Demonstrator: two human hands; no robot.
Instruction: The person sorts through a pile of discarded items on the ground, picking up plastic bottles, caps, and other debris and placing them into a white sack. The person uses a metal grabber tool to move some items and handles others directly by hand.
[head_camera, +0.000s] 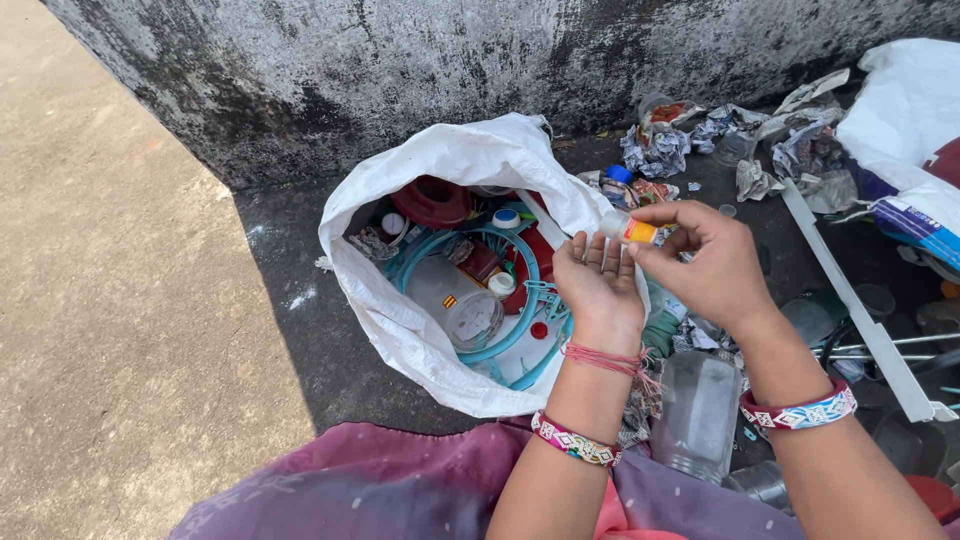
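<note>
While R hand (712, 262) pinches a small vial (628, 230) by fingertips w/ thumb, L hand (598, 285) sits open, empty, palm up beneath it, above sack (400, 320) rim. Risk: loose tip grip, vial could drop into the sack clutter.

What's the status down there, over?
Right hand pinching small bottle. Left hand open, palm up under it. White sack of plastic scrap just beyond. Nothing between the hands and sack.

We count two hands, left (598, 285) and right (705, 265), three patterned bangles (575, 440), one small bottle (628, 230), one white sack (450, 165), one clear plastic jar (697, 410), one red lid (432, 200).
</note>
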